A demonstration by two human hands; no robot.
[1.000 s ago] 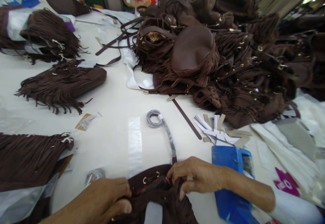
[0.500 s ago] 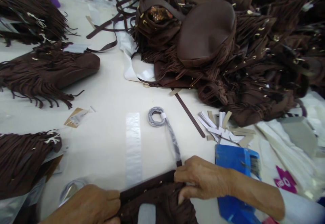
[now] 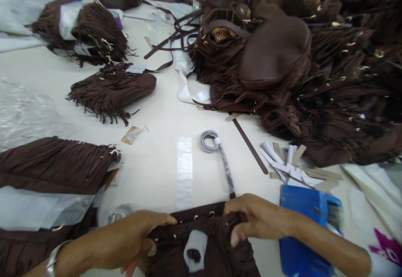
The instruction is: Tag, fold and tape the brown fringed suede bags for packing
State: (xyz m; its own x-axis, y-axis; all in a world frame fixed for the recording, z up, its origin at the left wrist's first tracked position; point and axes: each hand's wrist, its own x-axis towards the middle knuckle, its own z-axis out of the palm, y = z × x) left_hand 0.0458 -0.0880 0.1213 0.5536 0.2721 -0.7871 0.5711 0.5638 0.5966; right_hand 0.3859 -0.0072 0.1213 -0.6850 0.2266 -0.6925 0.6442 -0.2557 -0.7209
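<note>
Two bare hands, one brown bag (image 3: 201, 243) between them at the near edge: left hand (image 3: 135, 237), thumb and fingers apart, gripping its left rim; right hand (image 3: 251, 218), pinching its right rim, forearm slanting in from the right. One pale band (image 3: 195, 247) stood on the bag's front. Beyond: one coiled cord (image 3: 210, 141), one clear strip (image 3: 184, 170), one blue holder (image 3: 301, 226) beside the right forearm, one large bag pile (image 3: 282, 67), uncounted.

open: tabletop (image 3: 163, 120) between fringed bag (image 3: 113, 89) and coil (image 3: 207, 141) | blocked right: blue holder (image 3: 301, 201), bag pile (image 3: 289, 76)
</note>
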